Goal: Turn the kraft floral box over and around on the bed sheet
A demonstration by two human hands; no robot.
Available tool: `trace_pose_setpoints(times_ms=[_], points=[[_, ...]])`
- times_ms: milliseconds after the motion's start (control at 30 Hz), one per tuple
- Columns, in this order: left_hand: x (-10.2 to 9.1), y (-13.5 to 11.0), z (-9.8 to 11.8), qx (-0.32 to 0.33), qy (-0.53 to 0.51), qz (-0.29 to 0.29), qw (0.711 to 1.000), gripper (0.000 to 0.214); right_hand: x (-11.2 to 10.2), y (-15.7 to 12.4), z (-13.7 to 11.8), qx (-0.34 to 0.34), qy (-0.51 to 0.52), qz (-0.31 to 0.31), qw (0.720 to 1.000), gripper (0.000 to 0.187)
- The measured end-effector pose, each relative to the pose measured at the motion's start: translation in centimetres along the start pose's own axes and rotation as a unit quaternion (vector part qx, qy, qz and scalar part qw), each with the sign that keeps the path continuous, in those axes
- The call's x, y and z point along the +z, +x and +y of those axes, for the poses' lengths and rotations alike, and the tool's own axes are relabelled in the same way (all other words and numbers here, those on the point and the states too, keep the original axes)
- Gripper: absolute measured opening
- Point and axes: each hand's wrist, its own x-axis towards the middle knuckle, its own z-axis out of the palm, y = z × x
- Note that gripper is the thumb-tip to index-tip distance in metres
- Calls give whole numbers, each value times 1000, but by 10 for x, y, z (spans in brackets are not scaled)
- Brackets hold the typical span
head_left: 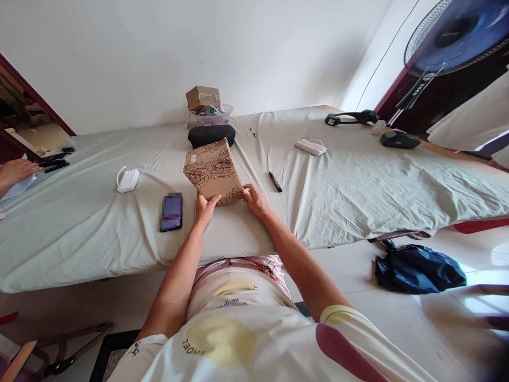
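Between my hands is a brown cardboard box (217, 172) with dark looping scribbles on its faces, tilted over the cloth. My left hand (205, 208) grips its near left corner, the thumb lying on the cardboard. On the near right edge, my right hand (253, 199) pinches the box with its fingers. A black marker (275, 181) rests on the cloth just right of my right hand. To the left of my left hand lies a phone (172, 212) with its screen lit. Behind the box sits a black oval case (211, 136), partly hidden by it.
A pale cloth covers the table (334, 196). Toward the wall stand a clear plastic bin (222, 114) and a smaller cardboard box (203, 97). White strapped items (129, 181) lie at both sides. Another person's hand (18, 175) is at far left; a fan (457, 34) stands at right.
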Motion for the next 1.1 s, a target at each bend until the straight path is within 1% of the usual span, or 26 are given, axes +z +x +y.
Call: trace_pose_setpoints(times_ms=[133, 267, 433, 533, 633, 767, 900, 1000, 1067, 1100], points=[[-2, 0, 3, 3, 14, -17, 1000, 74, -3, 2, 3, -14, -25, 18, 999, 54], [-2, 0, 3, -2, 35, -18, 999, 77, 0, 2, 6, -23, -52, 8, 998, 52], [-1, 0, 3, -10, 69, -25, 997, 80, 0, 1, 5, -23, -71, -13, 997, 41], [-2, -1, 6, 6, 69, -23, 997, 80, -3, 0, 1, -23, -70, -26, 997, 42], [-2, -2, 6, 14, 59, -12, 998, 84, -5, -2, -3, -30, -71, -53, 996, 44], [-1, -1, -1, -13, 58, -22, 998, 86, -2, -3, -5, -45, -84, -75, 993, 41], [3, -1, -11, 4, 109, 0, 994, 97, 5, -4, -7, -74, -95, -80, 990, 36], [6, -2, -16, 17, 130, 10, 991, 106, 9, -5, -8, -103, -80, -95, 987, 38], [7, -3, -18, 14, 125, 19, 992, 107, 9, -6, -9, -109, -70, -86, 988, 41], [7, -3, -18, 8, 119, 23, 993, 107, 8, -6, -9, -108, -65, -68, 990, 43]])
